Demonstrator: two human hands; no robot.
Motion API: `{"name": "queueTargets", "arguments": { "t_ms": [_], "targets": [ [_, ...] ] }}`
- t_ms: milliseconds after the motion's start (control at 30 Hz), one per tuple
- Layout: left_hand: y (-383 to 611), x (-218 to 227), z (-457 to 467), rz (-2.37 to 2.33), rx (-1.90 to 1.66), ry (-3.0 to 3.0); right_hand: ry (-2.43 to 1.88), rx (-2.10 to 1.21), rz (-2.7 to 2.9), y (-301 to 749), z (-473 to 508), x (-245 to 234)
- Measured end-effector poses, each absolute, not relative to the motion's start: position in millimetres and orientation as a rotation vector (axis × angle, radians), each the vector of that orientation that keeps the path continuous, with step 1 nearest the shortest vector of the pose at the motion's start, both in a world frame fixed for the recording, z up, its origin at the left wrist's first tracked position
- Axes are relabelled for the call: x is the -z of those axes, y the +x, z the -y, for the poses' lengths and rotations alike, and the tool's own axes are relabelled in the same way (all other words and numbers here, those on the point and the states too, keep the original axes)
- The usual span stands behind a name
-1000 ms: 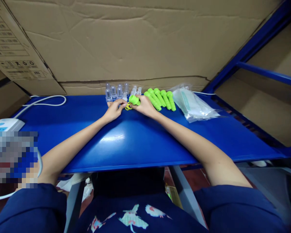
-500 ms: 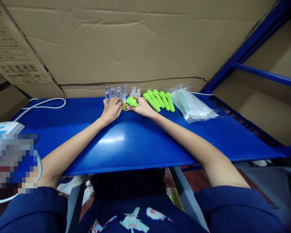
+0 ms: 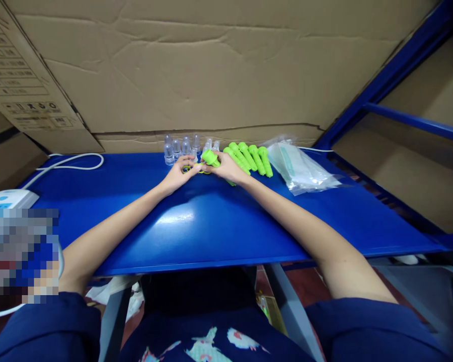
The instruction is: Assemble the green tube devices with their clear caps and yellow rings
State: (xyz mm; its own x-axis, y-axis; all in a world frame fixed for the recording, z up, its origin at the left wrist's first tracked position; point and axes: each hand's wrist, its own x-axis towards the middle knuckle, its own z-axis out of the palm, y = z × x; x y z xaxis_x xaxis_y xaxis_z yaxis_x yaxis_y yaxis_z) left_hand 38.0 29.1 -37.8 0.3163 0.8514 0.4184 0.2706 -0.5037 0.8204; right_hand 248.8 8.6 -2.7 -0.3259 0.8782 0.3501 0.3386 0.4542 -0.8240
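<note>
My right hand (image 3: 227,170) is closed around a bright green plastic piece (image 3: 210,157) at the far side of the blue table (image 3: 196,221). My left hand (image 3: 177,175) pinches a small yellow ring (image 3: 189,169) right beside that piece; the two hands almost touch. Just behind my hands stand several small clear bottles (image 3: 181,147) in a cluster. A row of more green pieces (image 3: 252,157) lies to the right of my right hand.
A clear plastic bag (image 3: 300,168) lies at the back right. A white cable (image 3: 73,162) runs to a white device (image 3: 5,198) at the left edge. Cardboard (image 3: 196,75) walls the back; a blue metal frame (image 3: 396,55) rises at the right.
Both hands pulled back slightly from the bottles toward me; the left hand went from reaching at the bottles to pinching the yellow ring beside the green piece.
</note>
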Motion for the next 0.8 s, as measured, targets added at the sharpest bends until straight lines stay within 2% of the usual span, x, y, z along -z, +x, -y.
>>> {"name": "queueTargets", "arguments": {
  "t_ms": [167, 433, 800],
  "targets": [
    [40.9, 33.4, -22.7, -1.051, -1.252, 1.886, -1.039, -0.847, 1.816, 251.8, -3.6, 0.5],
    [48.8, 31.5, -12.7, -0.832, -1.196, 1.338, -1.009, -0.690, 1.844, 252.9, -8.3, 8.1],
    [51.2, 15.5, -6.8, -0.736, -1.074, 1.388, -0.972, -0.699, 1.799, 252.3, 2.1, -0.4]
  ]
}}
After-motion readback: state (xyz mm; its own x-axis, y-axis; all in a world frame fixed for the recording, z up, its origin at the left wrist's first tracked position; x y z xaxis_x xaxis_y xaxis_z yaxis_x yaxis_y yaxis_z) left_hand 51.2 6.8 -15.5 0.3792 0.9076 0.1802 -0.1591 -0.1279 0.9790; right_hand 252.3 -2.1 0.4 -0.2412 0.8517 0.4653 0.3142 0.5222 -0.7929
